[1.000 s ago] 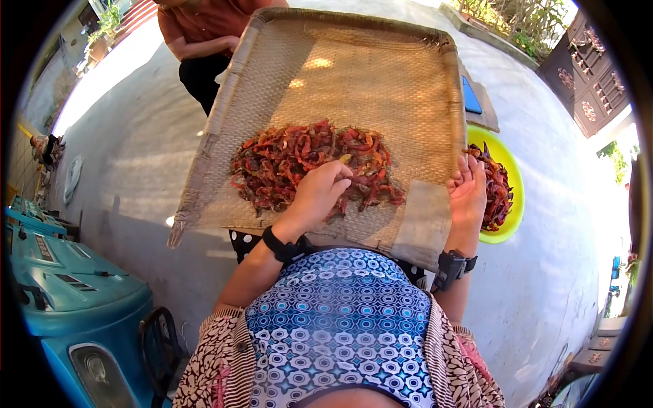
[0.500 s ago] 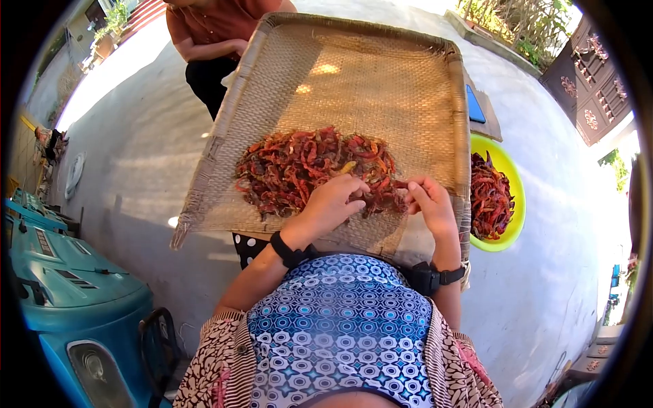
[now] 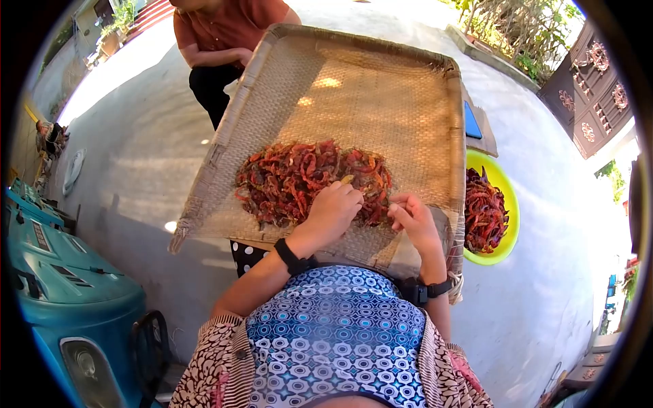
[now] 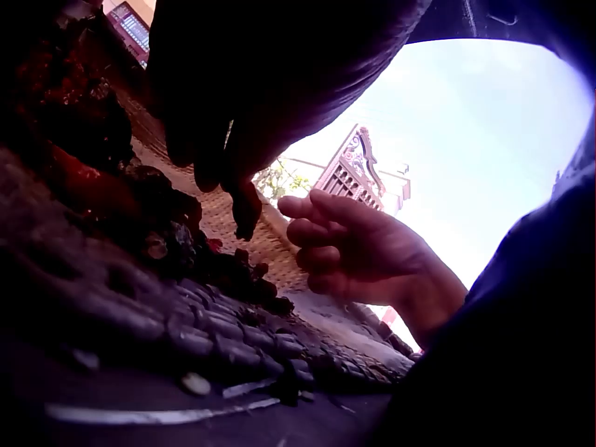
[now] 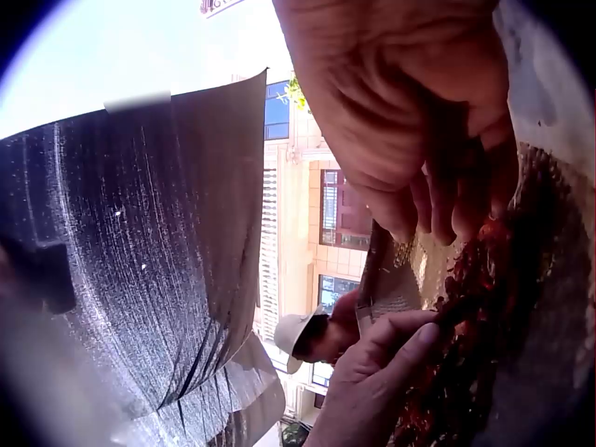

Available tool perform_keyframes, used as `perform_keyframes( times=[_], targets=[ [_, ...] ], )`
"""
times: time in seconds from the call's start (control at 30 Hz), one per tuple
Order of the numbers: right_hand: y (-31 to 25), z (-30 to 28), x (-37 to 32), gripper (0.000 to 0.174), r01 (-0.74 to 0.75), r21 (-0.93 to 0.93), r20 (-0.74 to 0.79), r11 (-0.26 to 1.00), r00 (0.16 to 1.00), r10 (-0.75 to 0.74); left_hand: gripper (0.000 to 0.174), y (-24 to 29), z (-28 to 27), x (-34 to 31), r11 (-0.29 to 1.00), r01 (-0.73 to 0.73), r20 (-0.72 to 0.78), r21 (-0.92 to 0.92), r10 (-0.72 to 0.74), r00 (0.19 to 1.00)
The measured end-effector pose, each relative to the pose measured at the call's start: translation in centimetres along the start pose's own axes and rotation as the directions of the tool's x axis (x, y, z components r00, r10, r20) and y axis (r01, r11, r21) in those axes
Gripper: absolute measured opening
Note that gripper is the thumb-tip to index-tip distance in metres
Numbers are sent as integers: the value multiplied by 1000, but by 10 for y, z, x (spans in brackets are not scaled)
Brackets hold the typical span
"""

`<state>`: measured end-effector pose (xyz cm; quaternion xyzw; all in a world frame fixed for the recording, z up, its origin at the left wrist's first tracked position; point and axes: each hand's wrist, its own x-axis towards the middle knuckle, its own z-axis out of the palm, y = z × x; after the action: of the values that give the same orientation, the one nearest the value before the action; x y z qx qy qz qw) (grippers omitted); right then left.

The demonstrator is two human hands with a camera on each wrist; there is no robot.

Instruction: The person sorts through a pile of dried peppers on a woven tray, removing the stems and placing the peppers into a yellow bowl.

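Dried red chilies (image 3: 292, 178) lie in a pile on a woven tray (image 3: 381, 88). Over the right part of the pile is the left hand (image 3: 333, 214), a yellowish chili (image 3: 347, 179) just beyond its fingers. In the right wrist view, this hand (image 5: 377, 372) pinches a dark chili (image 5: 459, 312) between thumb and finger; the left wrist view shows a dark piece (image 4: 247, 212) hanging at its fingertips. The right hand (image 3: 416, 223) hovers at the pile's right edge, its fingers loosely bent. Nothing shows in that hand (image 4: 368, 251) in the left wrist view.
A yellow-green basin (image 3: 511, 224) of red chilies stands right of the tray, with a blue flat object (image 3: 472, 121) beyond it. Someone in an orange shirt (image 3: 224, 30) sits at the tray's far left. A teal vehicle (image 3: 81, 279) stands at left.
The right hand has come from beside the basin to the pile's right edge, then drawn back slightly. The left hand has shifted a little over the pile. The head view has tilted slightly.
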<state>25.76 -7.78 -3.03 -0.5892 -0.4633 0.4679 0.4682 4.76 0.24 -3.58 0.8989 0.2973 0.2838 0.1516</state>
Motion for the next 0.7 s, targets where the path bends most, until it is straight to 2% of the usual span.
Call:
perform_keyframes(
  times=[0.07, 0.13, 0.17, 0.23, 0.33, 0.43, 0.47, 0.53, 0.57, 0.63, 0.67, 0.7],
  targets=[
    [-3, 13, 0, 26, 44, -145, 55, 988, 998, -36, 8, 6, -7, -2, 990, 84, 8, -115, -83, 996],
    [-5, 18, 1, 24, 74, -218, 90, 973, 994, -55, 9, 10, -9, -4, 947, 198, 34, -253, -196, 980],
    [-5, 20, 1, 23, 90, -256, 113, 962, 992, -63, 9, 8, -8, -5, 931, 216, 58, -294, -208, 976],
    [-9, 22, -1, 20, 69, -212, 117, 975, 992, -44, 10, 2, -8, -5, 894, 253, 100, -370, -232, 967],
    [-7, 23, -3, 18, 38, -137, 121, 990, 992, -22, 11, 3, -7, -8, 631, 438, 295, -640, -324, 899],
    [-1, 18, -3, 19, -3, -60, 111, 998, 994, 10, 13, 6, -17, -5, 502, 558, 423, -661, -364, 830],
    [1, 13, -2, 20, -18, -34, 107, 999, 994, 22, 13, 5, -18, -5, 597, 497, 349, -630, -354, 868],
    [2, -7, 0, 20, 17, -74, -5, 997, 1000, -18, 14, 2, -20, -5, 766, 364, 203, -530, -302, 931],
    [3, -20, 1, 20, 34, -95, -61, 995, 997, -40, 14, -2, -20, -6, 811, 348, 180, -470, -297, 938],
    [2, -46, 0, 21, 69, 122, -302, 990, 953, -30, 15, -9, -21, -9, 886, 314, 137, -342, -283, 949],
    [4, -58, -1, 22, 183, 408, -377, 895, 926, -18, 18, -10, -23, -10, 889, 338, 162, -309, -301, 940],
    [0, -63, -2, 24, 302, 640, -443, 706, 896, 18, 19, -11, -21, -12, 930, 290, 139, -226, -264, 954]
  ],
)
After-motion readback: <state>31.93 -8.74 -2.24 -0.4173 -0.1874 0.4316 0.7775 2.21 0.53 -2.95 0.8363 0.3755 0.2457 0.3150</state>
